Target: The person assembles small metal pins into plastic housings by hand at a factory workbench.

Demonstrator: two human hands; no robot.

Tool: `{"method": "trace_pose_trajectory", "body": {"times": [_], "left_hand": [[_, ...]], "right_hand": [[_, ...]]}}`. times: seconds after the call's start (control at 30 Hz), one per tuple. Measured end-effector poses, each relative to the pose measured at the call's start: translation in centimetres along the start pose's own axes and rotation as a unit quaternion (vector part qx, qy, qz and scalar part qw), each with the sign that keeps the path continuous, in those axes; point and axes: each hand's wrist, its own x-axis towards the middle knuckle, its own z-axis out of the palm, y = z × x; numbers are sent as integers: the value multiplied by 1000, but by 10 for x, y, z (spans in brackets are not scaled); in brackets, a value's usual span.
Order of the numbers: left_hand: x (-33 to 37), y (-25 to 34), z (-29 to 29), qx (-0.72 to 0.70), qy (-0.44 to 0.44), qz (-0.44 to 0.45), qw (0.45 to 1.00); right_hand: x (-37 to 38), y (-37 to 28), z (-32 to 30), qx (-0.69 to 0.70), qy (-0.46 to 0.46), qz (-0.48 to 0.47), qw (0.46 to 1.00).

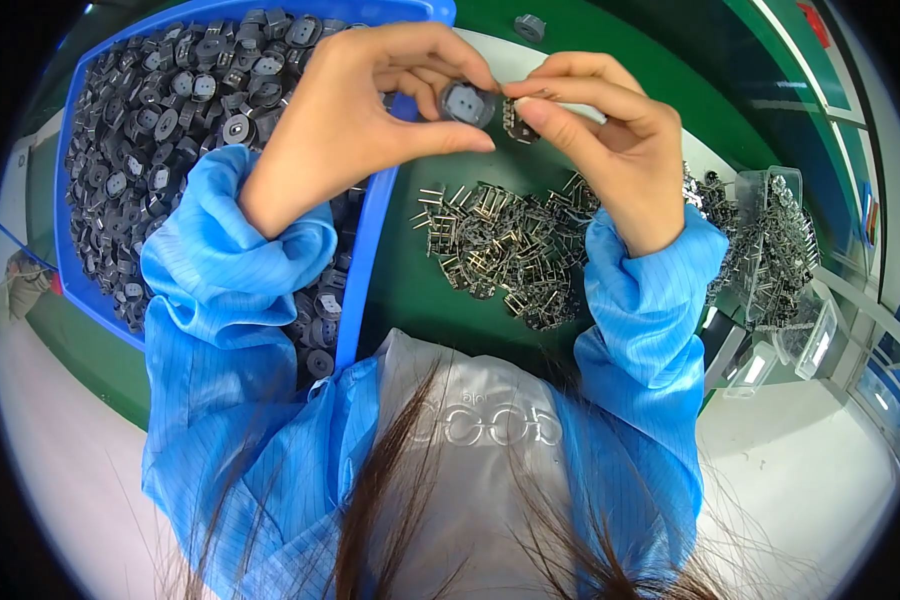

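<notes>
At centre: smooth green worktop (400,300), pale surfaces (80,430) on either side. At left: blue plastic bin (364,275) of dark-grey parts (165,120). On the worktop: tangled heap of metal-pinned parts (510,245); at right, clear plastic box (758,195). Above: left hand (355,115), fingers curled around round grey plastic part (465,104); right hand (625,135), fingers pinched on small metal-pinned piece (518,124), just beside it.

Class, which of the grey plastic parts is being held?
The round grey part in the left hand; the others lie in the blue bin, except a loose one near the picture's top edge.
</notes>
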Motion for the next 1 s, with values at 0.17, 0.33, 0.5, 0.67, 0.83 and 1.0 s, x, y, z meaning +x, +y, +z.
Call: {"method": "trace_pose_trajectory", "body": {"times": [0.17,0.33,0.5,0.67,0.83,1.0], "left_hand": [[-2,2,6,-91,-30,-27,995],[1,10,8,-146,-3,-60,987],[-1,-1,5,-43,-54,2,998],[-2,-8,1,-59,-70,0,996],[0,0,6,-160,-59,-51,984],[1,8,9,-197,-6,-60,978]], "right_hand": [[-4,-9,3,-49,35,-10,998],[-4,-4,6,-199,73,-105,972],[-6,-9,7,-90,74,-14,993],[-8,-10,13,-41,15,9,999],[-2,-5,5,-116,113,-10,987],[-3,-5,7,-90,87,-37,991]]}}
